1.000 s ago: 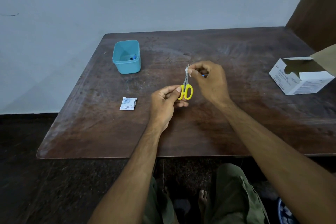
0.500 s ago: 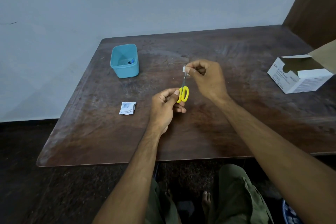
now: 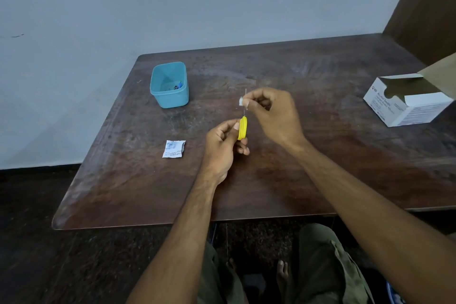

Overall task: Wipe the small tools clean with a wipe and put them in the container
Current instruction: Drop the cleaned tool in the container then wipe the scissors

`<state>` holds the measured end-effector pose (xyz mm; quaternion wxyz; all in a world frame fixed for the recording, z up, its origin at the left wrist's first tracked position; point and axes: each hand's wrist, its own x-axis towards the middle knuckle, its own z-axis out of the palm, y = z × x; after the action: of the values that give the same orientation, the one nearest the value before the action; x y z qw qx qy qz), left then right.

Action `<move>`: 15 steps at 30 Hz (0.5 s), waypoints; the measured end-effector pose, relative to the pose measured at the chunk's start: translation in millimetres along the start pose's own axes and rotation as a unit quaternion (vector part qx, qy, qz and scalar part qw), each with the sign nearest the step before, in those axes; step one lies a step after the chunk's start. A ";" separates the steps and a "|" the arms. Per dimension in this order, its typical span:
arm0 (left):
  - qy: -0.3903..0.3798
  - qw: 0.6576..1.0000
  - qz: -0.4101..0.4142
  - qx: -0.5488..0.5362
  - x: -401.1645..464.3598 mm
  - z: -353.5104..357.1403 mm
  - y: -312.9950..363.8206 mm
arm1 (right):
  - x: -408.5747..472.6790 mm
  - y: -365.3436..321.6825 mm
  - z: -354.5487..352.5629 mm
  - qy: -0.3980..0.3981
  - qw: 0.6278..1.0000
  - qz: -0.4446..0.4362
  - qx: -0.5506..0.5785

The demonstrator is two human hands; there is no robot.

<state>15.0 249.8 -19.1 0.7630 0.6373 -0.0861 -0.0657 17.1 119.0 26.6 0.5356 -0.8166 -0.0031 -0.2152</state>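
My left hand (image 3: 223,145) grips small scissors (image 3: 242,128) by their yellow handles, blades pointing up, above the middle of the brown table (image 3: 320,168). The handles show edge-on. My right hand (image 3: 274,112) pinches a small white wipe (image 3: 240,101) around the thin metal blades. A teal container (image 3: 169,85) stands at the far left of the table with a few small tools inside.
A torn white wipe sachet (image 3: 173,148) lies left of my left hand. An open white box of swabs (image 3: 407,102) sits at the right edge of the table. A pale wall runs behind. My knees show below the table's front edge.
My left hand has turned the scissors, so the yellow handles went from face-on to edge-on. The wipe stays pinched on the blades.
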 end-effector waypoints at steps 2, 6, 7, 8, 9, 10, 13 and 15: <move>-0.003 1.000 -0.001 -0.003 0.7 -0.2 -1.3 | -12.8 0.6 1.7 -0.015 1.000 -0.008 0.001; -0.005 1.000 -0.001 0.005 2.5 -0.7 -3.1 | -2.5 -6.3 2.5 0.004 1.000 -0.009 -0.027; -0.006 1.000 0.000 0.007 3.0 -0.9 -3.5 | 3.1 -9.1 2.5 0.012 0.999 -0.007 -0.030; -0.006 1.000 0.001 0.007 2.9 -1.3 -3.5 | 7.7 -10.9 3.2 0.020 0.999 -0.005 -0.028; -0.006 1.000 0.001 0.007 2.8 -1.6 -3.6 | 10.3 -11.8 3.9 0.028 0.999 -0.004 -0.025; -0.005 1.000 0.003 0.006 2.9 -1.6 -3.7 | 10.4 -11.5 4.9 0.030 0.999 -0.001 -0.022; 0.000 1.000 0.014 0.002 3.9 -2.9 -5.1 | -3.4 -11.3 10.0 0.002 1.000 0.006 -0.025; 0.005 1.000 0.025 0.010 4.6 -3.7 -6.6 | -15.5 -14.1 12.1 -0.014 1.000 0.021 0.002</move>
<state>20.4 251.3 -25.9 0.7586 0.6426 -0.0990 -0.0427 3.9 139.1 29.4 0.5413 -0.8183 0.0060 -0.1931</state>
